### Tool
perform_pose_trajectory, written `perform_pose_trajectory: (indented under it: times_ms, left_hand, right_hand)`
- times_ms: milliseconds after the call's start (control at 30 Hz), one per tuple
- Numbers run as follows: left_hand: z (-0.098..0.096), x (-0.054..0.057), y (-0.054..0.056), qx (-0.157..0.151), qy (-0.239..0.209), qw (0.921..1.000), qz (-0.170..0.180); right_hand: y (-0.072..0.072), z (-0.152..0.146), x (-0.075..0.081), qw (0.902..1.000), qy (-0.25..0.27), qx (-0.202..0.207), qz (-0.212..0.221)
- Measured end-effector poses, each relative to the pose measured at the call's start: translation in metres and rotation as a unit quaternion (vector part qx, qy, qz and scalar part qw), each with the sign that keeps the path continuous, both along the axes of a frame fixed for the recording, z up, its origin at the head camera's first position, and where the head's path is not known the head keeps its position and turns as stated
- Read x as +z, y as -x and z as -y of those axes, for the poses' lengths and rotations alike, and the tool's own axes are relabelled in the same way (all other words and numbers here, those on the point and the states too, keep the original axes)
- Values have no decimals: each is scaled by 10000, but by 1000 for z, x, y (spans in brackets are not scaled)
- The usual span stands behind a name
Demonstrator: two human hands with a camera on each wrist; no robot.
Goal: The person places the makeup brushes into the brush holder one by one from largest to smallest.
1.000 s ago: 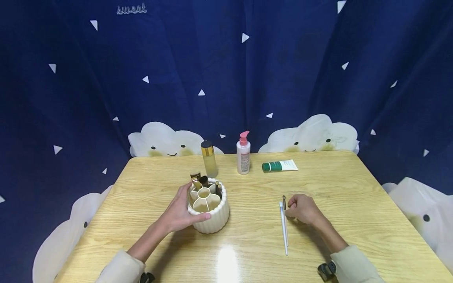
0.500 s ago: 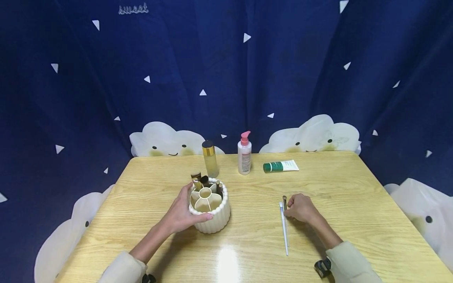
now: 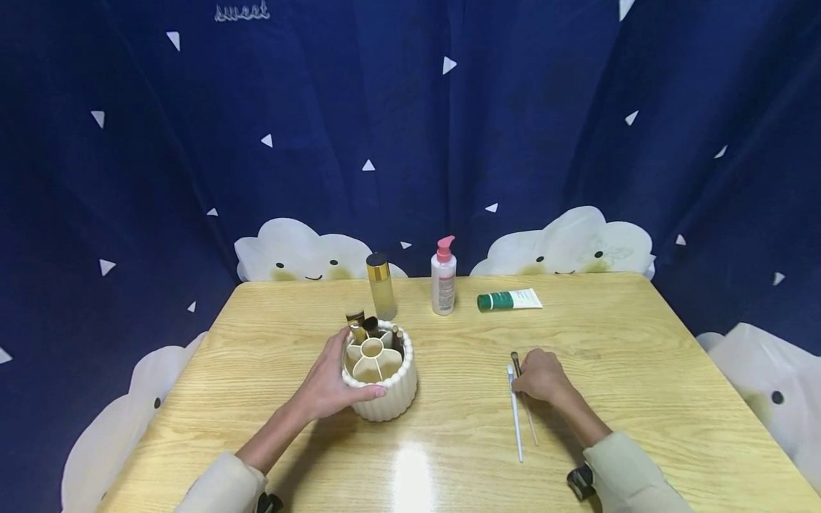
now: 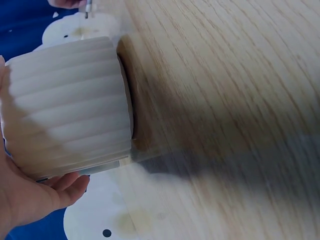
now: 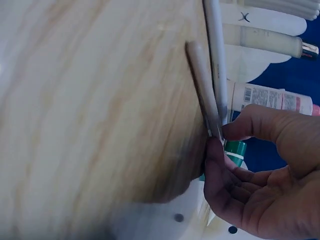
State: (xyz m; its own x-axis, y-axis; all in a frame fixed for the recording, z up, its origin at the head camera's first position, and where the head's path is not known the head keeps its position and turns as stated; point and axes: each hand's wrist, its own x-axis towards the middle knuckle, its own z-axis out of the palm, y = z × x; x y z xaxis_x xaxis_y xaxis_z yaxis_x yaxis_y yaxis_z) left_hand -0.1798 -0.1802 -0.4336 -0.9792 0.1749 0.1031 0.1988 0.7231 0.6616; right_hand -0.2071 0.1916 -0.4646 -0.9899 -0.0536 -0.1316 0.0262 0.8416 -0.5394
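My left hand (image 3: 330, 385) grips the side of a round cream ribbed brush holder (image 3: 388, 402), thumb across its front and fingers behind. Several makeup brushes (image 3: 370, 326) stand in its rear compartments; the front compartments hold nothing visible. In the left wrist view the holder's ribbed wall (image 4: 70, 105) fills the upper left. My right hand (image 3: 544, 375) pinches a thin makeup brush (image 3: 529, 420) between thumb and index finger, its dark bristle head pointing away from me. Just left of it on the table lies a second makeup brush (image 3: 516, 420) with a white handle, also visible (image 5: 216, 60) from the right wrist.
Behind the holder stands a gold-and-black-capped bottle (image 3: 382, 292) of pale yellow liquid. A white pump bottle (image 3: 443, 285) with a pink top is to its right. Farther right a green-and-white tube (image 3: 509, 300) lies flat on the wooden table (image 3: 449, 399). A dark blue curtain (image 3: 410, 128) hangs behind.
The right hand has taken a pinch on the thin brush, whose handle end has swung right, away from the white-handled brush. The left hand keeps its grip on the holder.
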Motion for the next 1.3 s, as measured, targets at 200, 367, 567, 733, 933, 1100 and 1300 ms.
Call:
perform_pose_trajectory:
  times_ms: [200, 367, 567, 733, 933, 1100, 1300]
  left_hand:
    - [0, 0, 1, -92, -103, 9999, -49]
    - [0, 0, 0, -15, 75, 10000, 43]
    - [2, 3, -1, -180, 265, 9995, 53]
    - [5, 7, -2, -448, 374, 9980, 261]
    - [6, 6, -2, -488, 427, 9975, 282]
    - [6, 4, -3, -347, 434, 9983, 173]
    - [4, 1, -2, -168, 227, 9996, 56]
  right_hand:
    - [1, -7, -5, 9990, 347, -232, 163]
    - [1, -8, 0, 9958, 867, -281, 70]
    - [2, -8, 12, 9947, 961, -249, -257]
    - [4, -6, 19, 9921, 1142, -295, -422]
    - [4, 4, 30, 9856, 1573, -359, -513]
    - [3, 15, 39, 9790, 1868, -373, -723]
    - [-1, 30, 51, 9702, 2169, -288, -1038]
